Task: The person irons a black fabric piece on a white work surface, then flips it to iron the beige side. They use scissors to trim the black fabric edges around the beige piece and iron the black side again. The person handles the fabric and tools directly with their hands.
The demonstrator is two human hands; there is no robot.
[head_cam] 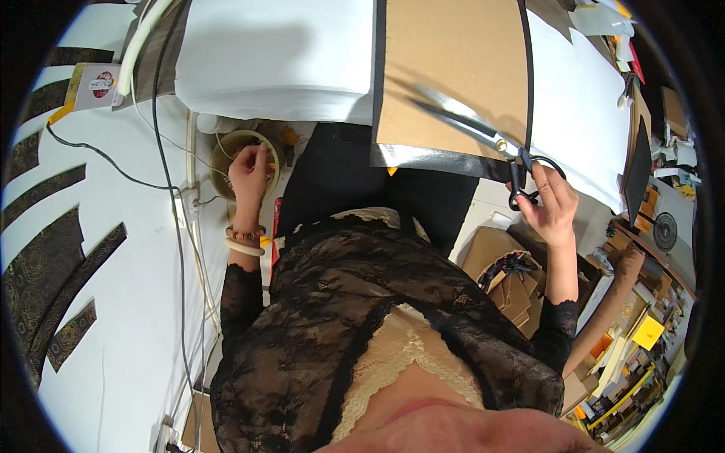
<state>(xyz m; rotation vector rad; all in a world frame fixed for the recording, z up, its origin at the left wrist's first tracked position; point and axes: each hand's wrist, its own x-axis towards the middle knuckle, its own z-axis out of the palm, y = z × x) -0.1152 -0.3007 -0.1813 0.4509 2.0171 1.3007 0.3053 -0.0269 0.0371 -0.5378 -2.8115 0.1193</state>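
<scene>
My right hand (552,206) grips the black handles of a pair of tailor's shears (498,142). The parted steel blades point to the upper left, over a tan board (453,73), and look slightly blurred. Black material edges the board's sides, and a shiny black strip (442,161) runs along its near edge, beneath the shears' pivot and handles. On the left, my left hand (249,170) hangs over a round waste bin (276,184) with thumb and fingers drawn together. Whether anything small is between those fingertips cannot be told.
White sheets (277,56) cover the worktop on both sides of the board. Cables (164,141) run down the white wall at left, past a socket (184,206). A brown paper bag (493,255) stands low at right, near cluttered shelves and a long brown roll (606,306).
</scene>
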